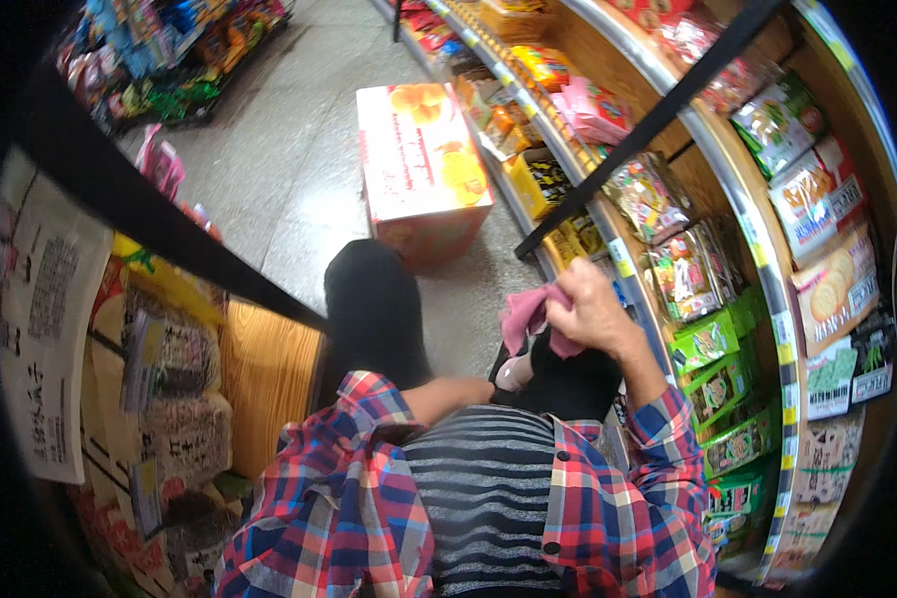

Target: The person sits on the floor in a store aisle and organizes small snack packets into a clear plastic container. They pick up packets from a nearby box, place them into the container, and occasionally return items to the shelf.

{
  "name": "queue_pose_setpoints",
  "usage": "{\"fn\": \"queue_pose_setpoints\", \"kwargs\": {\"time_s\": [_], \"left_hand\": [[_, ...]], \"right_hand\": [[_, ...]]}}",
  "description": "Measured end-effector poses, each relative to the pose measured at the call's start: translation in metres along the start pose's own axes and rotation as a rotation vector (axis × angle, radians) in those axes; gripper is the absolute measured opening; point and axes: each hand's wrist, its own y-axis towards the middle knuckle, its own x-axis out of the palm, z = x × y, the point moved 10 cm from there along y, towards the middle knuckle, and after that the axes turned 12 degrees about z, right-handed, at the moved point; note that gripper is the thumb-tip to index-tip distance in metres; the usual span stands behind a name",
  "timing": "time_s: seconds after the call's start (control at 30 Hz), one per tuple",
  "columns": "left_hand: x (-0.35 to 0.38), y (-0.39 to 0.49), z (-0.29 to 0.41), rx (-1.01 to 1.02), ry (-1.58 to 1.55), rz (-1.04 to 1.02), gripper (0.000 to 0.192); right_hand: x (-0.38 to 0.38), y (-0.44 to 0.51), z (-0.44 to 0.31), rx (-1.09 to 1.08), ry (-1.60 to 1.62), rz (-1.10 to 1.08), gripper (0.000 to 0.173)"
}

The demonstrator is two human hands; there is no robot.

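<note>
My right hand [587, 305] is closed around a pink cloth [527, 318], whose loose end hangs on the left of the fist over my right leg. My left hand [471, 390] is low in front of my striped shirt, between my legs; it is blurred and partly hidden, so its fingers cannot be made out. Just right of it lies a small pale pink thing [516, 372] that I cannot identify. Past my feet, a red and white cardboard box [424, 146] with orange fruit pictures stands on the grey tiled floor.
Shelves [766, 258] of packaged snacks run along the right side, with black posts crossing the view. To the left are a wooden shelf panel [265, 381], bagged goods [183, 366] and a sign [48, 321] bearing writing. A display of colourful packets [179, 90] stands at the upper left.
</note>
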Motion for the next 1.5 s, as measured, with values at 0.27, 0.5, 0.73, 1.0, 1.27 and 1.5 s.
{"fn": "queue_pose_setpoints", "kwargs": {"time_s": [0.27,0.5,0.73,1.0,1.27,1.5], "left_hand": [[0.024,0.018,-0.016,0.006,-0.015,-0.014,0.041],[0.031,0.026,-0.014,0.404,-0.027,0.232,0.037],[0.007,0.020,-0.022,0.001,0.166,0.064,0.033],[-0.063,-0.001,-0.005,-0.008,0.351,0.197,0.032],[-0.239,0.013,-0.034,-0.060,1.029,0.701,0.045],[-0.289,0.054,-0.087,-0.238,0.933,0.597,0.061]], "right_hand": [[0.019,-0.003,0.026,0.090,0.259,0.067,0.017],[0.060,0.007,0.040,0.158,0.222,-0.091,0.021],[0.124,0.052,0.042,0.157,0.152,-0.310,0.021],[0.153,0.055,0.043,0.051,-0.019,-0.398,0.024],[0.122,0.075,0.065,0.180,-0.017,-0.262,0.024],[0.138,0.068,0.073,0.222,0.015,-0.444,0.027]]}}
